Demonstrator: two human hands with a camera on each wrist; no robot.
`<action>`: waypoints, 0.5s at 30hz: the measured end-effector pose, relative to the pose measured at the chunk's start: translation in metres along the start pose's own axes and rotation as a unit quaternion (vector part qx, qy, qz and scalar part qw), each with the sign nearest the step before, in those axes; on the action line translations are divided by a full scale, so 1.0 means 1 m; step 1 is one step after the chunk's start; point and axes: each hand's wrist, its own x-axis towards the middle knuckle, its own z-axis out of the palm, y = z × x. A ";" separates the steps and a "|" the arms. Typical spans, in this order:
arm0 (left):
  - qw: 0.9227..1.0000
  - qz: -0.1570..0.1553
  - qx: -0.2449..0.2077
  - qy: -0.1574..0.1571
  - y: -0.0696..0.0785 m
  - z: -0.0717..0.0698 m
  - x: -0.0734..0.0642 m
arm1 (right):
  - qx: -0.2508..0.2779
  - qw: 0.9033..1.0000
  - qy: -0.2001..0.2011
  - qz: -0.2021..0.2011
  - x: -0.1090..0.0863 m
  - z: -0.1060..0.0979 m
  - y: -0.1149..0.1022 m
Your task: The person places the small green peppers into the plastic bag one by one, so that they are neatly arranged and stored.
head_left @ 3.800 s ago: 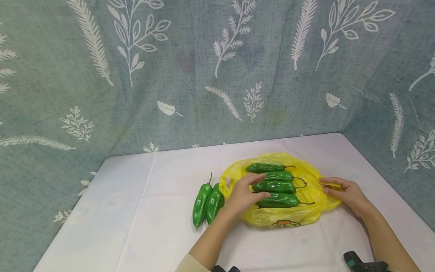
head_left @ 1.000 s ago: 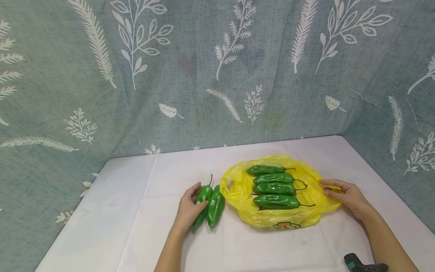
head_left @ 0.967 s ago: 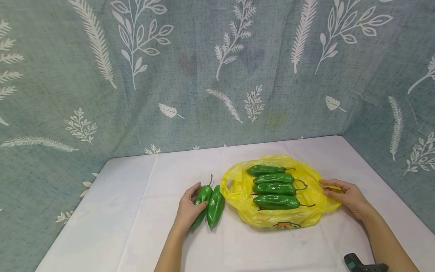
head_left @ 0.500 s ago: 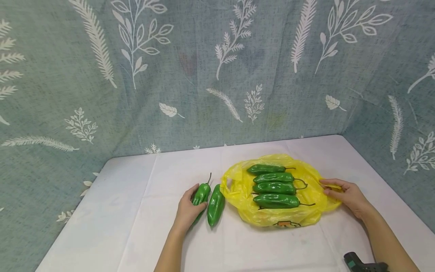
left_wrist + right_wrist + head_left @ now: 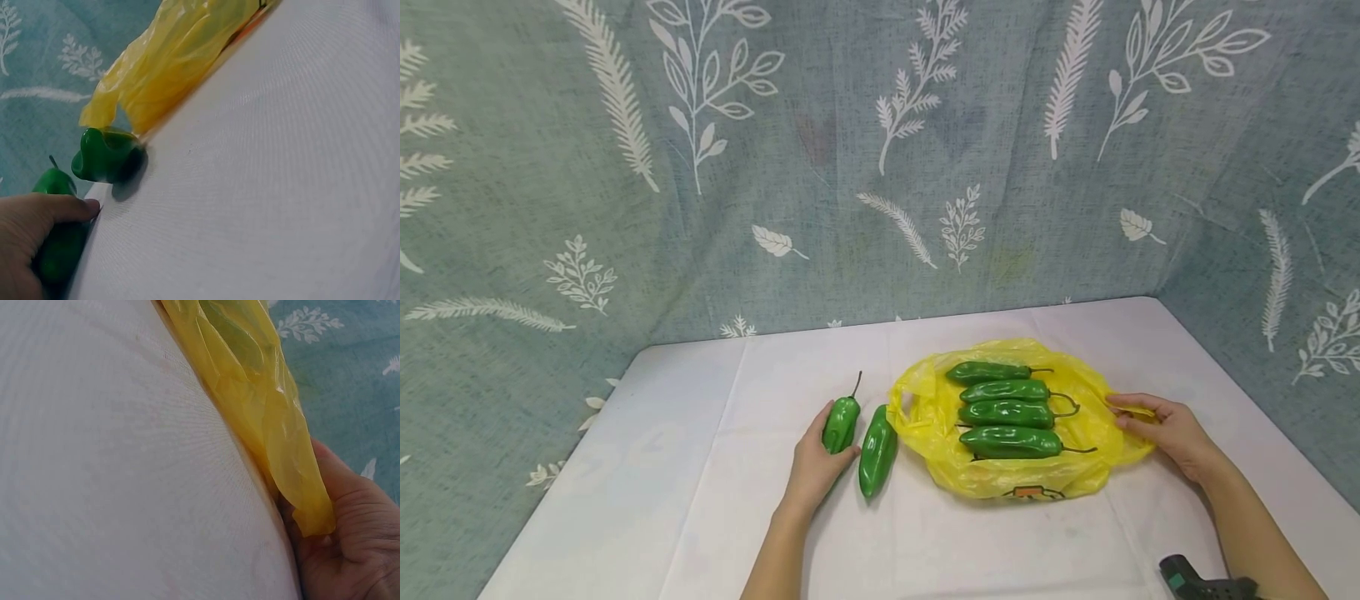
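Note:
My left hand (image 5: 815, 463) grips a glossy green chili pepper (image 5: 841, 422), thumb on its right side, stem pointing away from me. In the left wrist view the same pepper (image 5: 62, 250) sits behind my thumb. Just right of it a second green chili pepper (image 5: 877, 452) lies on the table. Several more green peppers (image 5: 1011, 442) lie side by side on a spread yellow plastic bag (image 5: 1078, 375). At the bag's right end my right hand (image 5: 1180, 435) pinches its edge; the right wrist view shows the gathered yellow plastic (image 5: 287, 437) between thumb and fingers.
A white cloth covers the table (image 5: 700, 500). Behind and to the sides hangs a grey-green curtain (image 5: 820, 167) with white leaf prints. A black device (image 5: 1195, 579) sits by the right forearm at the bottom edge.
My left hand went from over the bag to the left pepper, took hold of it, and tilted it up slightly away from its neighbour. The right hand stays at the bag's edge.

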 end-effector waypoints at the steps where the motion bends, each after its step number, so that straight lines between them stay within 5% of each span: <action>1: 1.000 0.002 -0.001 0.002 0.000 0.000 0.000 | 0.000 1.000 0.000 -0.001 0.000 0.000 0.000; 15: 0.999 0.007 -0.039 0.032 0.008 -0.008 0.000 | 0.008 1.000 -0.002 -0.003 -0.001 -0.001 0.000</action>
